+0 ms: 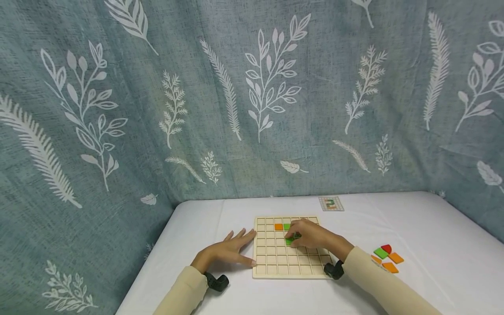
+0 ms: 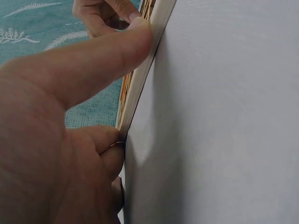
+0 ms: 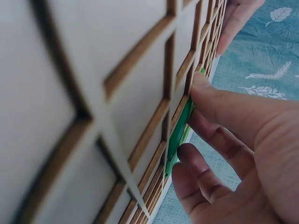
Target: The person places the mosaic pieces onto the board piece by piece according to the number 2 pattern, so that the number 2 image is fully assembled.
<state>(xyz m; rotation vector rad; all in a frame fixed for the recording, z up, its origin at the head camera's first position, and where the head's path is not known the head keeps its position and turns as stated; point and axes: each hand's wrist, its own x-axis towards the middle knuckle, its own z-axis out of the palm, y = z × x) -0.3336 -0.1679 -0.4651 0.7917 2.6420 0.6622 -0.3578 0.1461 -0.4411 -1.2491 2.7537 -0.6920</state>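
Observation:
A square wooden grid board (image 1: 271,258) lies on the table. My left hand (image 1: 228,253) is at its left edge, fingers spread, with the thumb (image 2: 135,42) against the rim in the left wrist view. My right hand (image 1: 313,235) is over the upper middle of the board. Between its thumb and fingers it pinches a green tile (image 3: 180,128), tilted against the grid in the right wrist view; the fingers partly hide it. An orange tile (image 1: 278,227) and a green tile (image 1: 287,226) sit side by side in cells of an upper row. Another bit of green (image 1: 289,241) shows by the right thumb.
Right of the board lie several loose pieces: a red rounded piece (image 1: 386,249), a green tile (image 1: 380,252) and orange tiles (image 1: 390,267). A small pattern card (image 1: 331,204) is behind the board. A leaf-print curtain (image 1: 236,166) hangs beyond the white table (image 1: 220,293).

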